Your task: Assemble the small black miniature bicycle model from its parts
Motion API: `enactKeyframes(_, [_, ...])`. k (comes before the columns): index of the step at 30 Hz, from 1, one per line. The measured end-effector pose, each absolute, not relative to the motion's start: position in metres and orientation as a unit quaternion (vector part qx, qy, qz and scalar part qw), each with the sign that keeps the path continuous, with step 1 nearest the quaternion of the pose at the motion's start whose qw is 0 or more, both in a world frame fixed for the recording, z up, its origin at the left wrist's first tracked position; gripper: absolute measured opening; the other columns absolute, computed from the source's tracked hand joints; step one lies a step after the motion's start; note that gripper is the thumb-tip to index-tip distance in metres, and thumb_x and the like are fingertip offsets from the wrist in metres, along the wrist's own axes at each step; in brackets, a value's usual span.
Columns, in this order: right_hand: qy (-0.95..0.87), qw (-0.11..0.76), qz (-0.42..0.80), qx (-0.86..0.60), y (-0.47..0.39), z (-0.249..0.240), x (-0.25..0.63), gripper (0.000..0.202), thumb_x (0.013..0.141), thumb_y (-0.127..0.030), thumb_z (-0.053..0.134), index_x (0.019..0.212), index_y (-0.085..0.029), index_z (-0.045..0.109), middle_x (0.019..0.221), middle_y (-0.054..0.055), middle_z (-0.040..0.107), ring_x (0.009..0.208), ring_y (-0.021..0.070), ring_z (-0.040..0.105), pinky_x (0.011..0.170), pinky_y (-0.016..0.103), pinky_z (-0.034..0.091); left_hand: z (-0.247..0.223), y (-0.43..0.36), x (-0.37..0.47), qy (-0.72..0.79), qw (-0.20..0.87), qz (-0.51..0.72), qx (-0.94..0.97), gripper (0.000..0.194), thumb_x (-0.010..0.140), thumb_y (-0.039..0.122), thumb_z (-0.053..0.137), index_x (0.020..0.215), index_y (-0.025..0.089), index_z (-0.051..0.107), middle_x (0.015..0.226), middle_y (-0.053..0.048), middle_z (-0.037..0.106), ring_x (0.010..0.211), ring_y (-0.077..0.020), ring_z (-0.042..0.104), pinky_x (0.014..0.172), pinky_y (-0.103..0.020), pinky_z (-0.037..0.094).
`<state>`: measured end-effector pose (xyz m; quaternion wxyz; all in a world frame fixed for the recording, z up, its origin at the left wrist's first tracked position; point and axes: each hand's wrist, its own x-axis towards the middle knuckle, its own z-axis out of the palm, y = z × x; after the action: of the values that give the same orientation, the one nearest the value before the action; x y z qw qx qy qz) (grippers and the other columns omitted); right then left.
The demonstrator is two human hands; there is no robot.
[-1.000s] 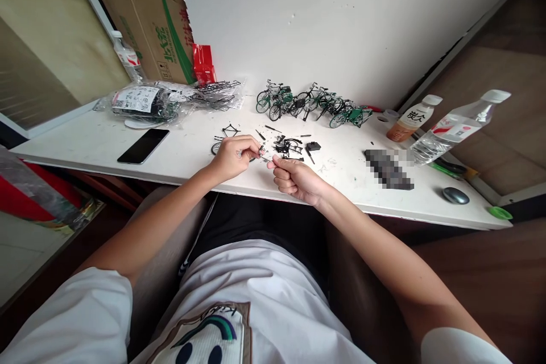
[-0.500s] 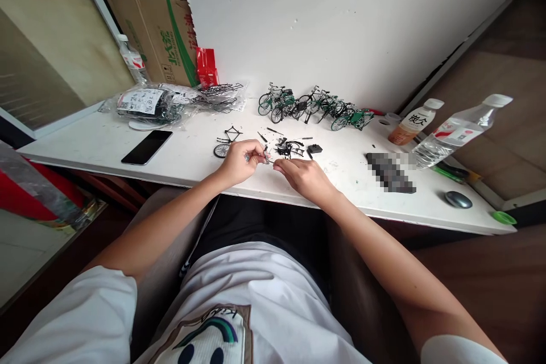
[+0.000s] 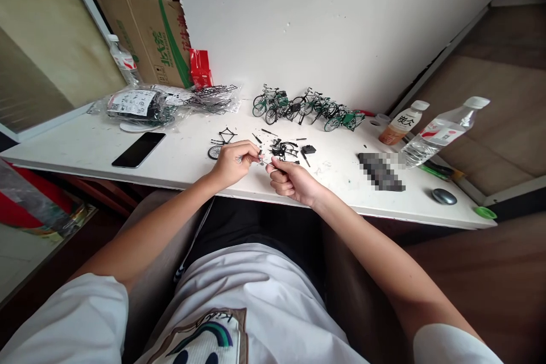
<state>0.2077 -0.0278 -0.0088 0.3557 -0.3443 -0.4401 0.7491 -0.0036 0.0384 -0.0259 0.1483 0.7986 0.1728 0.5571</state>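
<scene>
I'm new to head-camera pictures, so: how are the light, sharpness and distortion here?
Head view: the wall darkens toward the upper right; head view: the large bottle at right leans outward, probably from lens stretch; head view: pixel blocks mask a dark object; head view: the small black bicycle parts are too fine to make out fully.

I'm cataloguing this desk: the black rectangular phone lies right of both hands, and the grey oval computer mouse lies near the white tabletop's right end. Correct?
Not quite: the head view shows the black rectangular phone lying left of the left hand and right hand. The grey oval computer mouse is as you say.
</scene>
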Motion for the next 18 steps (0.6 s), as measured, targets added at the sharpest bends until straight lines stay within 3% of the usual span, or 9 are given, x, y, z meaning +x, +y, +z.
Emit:
enactKeyframes(4, [-0.496,0.375,0.641,-0.449,-0.027,-0.013,0.21,0.023,0.099,-0.043,0.057,0.089,-0.025,0.048,0.06,-0.011,0.026,0.046,0.0081,0.018,0.042,0.021,0.012,-0.027,0.039,-0.003,0.187,0.171,0.54,0.803,0.021,0.09,0.005,0.064,0.076,0.018,0.071,0.081,-0.005,0.076,0.073,-0.0157,0.071,0.067,-0.027,0.054])
enactKeyframes(7, [-0.613,0.403,0.5,-0.461,-0.027,-0.019,0.211,0.027,0.103,-0.048,0.06,0.093,-0.025,0.05,0.065,-0.008,0.044,0.05,0.01,0.038,0.047,0.022,0.029,-0.028,0.043,-0.006,0.207,0.184,0.522,0.807,0.019,0.089,0.006,0.065,0.076,0.018,0.071,0.08,-0.004,0.075,0.072,-0.0155,0.07,0.065,-0.027,0.052])
enactKeyframes(10, [-0.732,0.435,0.284,-0.44,-0.025,-0.026,0.215,0.031,0.108,-0.053,0.058,0.1,-0.023,0.056,0.085,0.001,0.065,0.068,0.0141,0.057,0.061,0.026,0.043,-0.029,0.047,-0.01,0.224,0.195,0.522,0.8,0.015,0.089,0.009,0.067,0.077,0.018,0.07,0.08,-0.004,0.075,0.071,-0.0154,0.069,0.064,-0.027,0.051])
enactKeyframes(12, [-0.793,0.422,0.123,-0.422,-0.022,-0.029,0.219,0.029,0.112,-0.049,0.054,0.105,-0.022,0.061,0.094,0.006,0.072,0.076,0.0168,0.064,0.067,0.028,0.045,-0.027,0.048,-0.012,0.227,0.19,0.522,0.8,0.014,0.089,0.011,0.069,0.077,0.018,0.07,0.081,-0.004,0.076,0.071,-0.0151,0.068,0.064,-0.027,0.05])
enactKeyframes(15, [-0.848,0.361,-0.081,-0.38,-0.017,-0.032,0.229,0.027,0.115,-0.042,0.051,0.11,-0.021,0.068,0.087,0.007,0.075,0.077,0.0189,0.067,0.067,0.031,0.043,-0.024,0.045,-0.012,0.23,0.216,0.513,0.798,0.013,0.089,0.012,0.068,0.077,0.018,0.071,0.08,-0.004,0.075,0.069,-0.0149,0.068,0.064,-0.027,0.052])
enactKeyframes(18, [-0.867,0.327,-0.165,-0.337,-0.014,-0.034,0.236,0.027,0.116,-0.036,0.05,0.112,-0.02,0.071,0.078,0.005,0.073,0.072,0.0182,0.065,0.065,0.032,0.041,-0.02,0.039,-0.01,0.229,0.251,0.509,0.791,0.013,0.087,0.011,0.067,0.077,0.018,0.07,0.079,-0.004,0.074,0.069,-0.0149,0.069,0.063,-0.027,0.053])
